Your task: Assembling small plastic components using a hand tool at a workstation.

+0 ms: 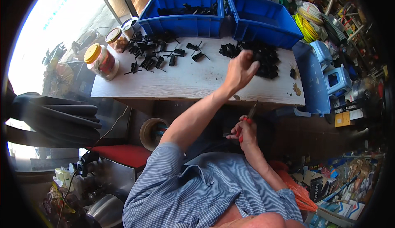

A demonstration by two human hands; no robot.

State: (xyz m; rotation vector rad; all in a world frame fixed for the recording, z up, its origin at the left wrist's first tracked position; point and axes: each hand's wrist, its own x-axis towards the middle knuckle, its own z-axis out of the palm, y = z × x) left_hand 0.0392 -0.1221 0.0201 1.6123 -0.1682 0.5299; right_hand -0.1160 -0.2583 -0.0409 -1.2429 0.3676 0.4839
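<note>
Right hand (245,132): fingers clenched on red-handled pliers (248,120), below surface (193,81) edge. Left hand (240,69): fingers pinched on black part from pile (263,59). Yellow-lidded jar (101,61) at 9 o'clock; blue bins (183,22) at 12.

A heap of small black plastic parts (263,59) lies on the right end of the pale worktable, just in front of the right-hand blue bin, the pieces jumbled on top of one another. More of the same black pieces (154,53) lie scattered singly toward the left. Below the table edge sits a red-handled tool (247,121), probably pliers or cutters, its dark tip pointing up and slightly right.
</note>
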